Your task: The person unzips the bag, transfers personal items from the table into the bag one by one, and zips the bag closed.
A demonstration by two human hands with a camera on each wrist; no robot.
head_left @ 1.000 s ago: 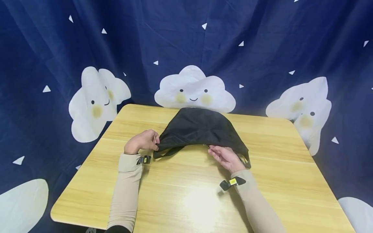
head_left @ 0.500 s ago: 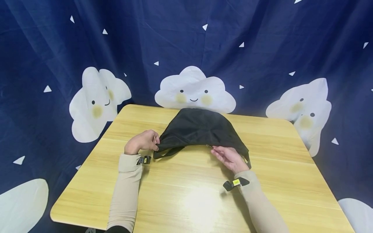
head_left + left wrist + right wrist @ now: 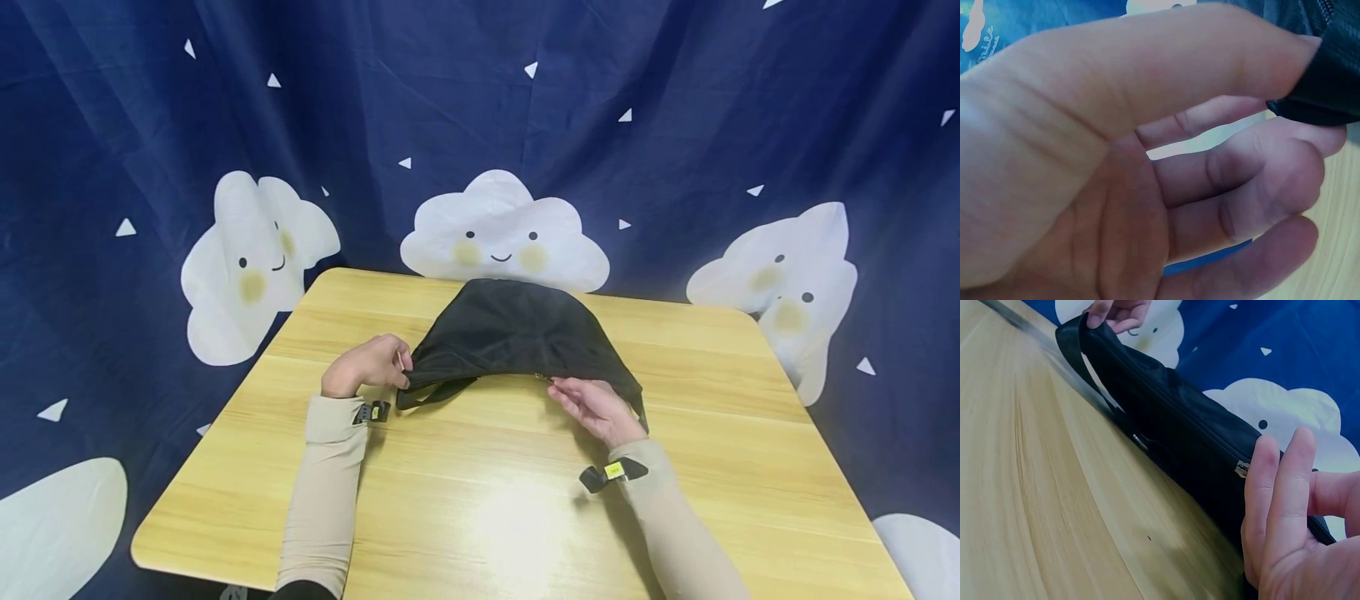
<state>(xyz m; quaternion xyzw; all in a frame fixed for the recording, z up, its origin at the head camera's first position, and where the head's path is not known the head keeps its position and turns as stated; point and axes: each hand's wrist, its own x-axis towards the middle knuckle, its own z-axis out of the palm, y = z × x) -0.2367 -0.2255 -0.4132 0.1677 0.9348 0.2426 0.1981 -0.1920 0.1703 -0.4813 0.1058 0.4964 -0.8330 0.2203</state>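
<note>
A black fabric bag (image 3: 517, 329) lies near the table's far edge, its zippered side toward me. My left hand (image 3: 369, 364) pinches the bag's left corner between thumb and fingers. In the left wrist view, the dark cloth (image 3: 1335, 75) sits between the thumb and index finger, while the other fingers are loosely bent. My right hand (image 3: 595, 408) is at the zipper, right of the bag's middle, pinching the zipper pull. A metal zipper slider (image 3: 1242, 469) shows just beside its fingertips in the right wrist view; the pull itself is hidden behind the fingers.
A wooden table (image 3: 450, 508) carries the bag. A black strap (image 3: 442, 393) hangs loose under the bag's left end. Behind the table stands a dark blue curtain (image 3: 450, 100) printed with white clouds.
My right hand has slid a little to the right along the bag's near edge, and the zipper slider has moved with it. The left hand keeps its grip on the corner.
</note>
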